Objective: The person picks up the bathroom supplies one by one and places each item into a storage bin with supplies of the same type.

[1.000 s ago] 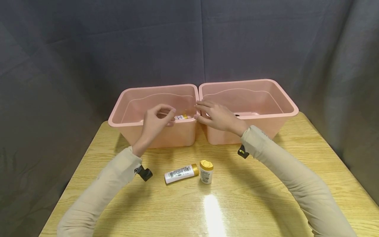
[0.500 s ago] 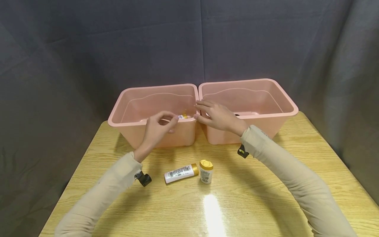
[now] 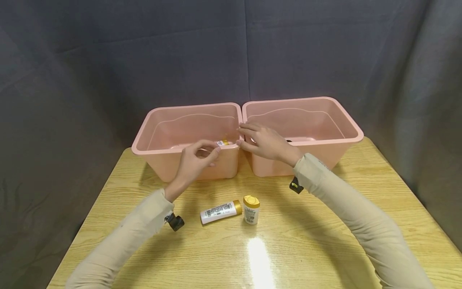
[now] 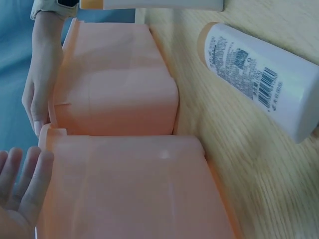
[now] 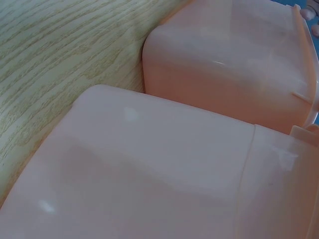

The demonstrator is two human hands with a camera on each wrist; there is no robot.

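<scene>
Two pink bins (image 3: 187, 120) (image 3: 303, 112) and three gold-capped white bottles — one inside (image 3: 221, 143), two (image 3: 221, 211) (image 3: 251, 209) on the table (image 3: 325, 224).

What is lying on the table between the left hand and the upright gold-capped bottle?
In the head view, a white bottle with a gold cap lies on its side between the left hand and the upright bottle.

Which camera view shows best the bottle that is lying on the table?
The left wrist view: the lying bottle is close, its label and barcode clear. The head view shows it whole but small, beside the upright bottle. The right wrist view shows only bins and table.
</scene>
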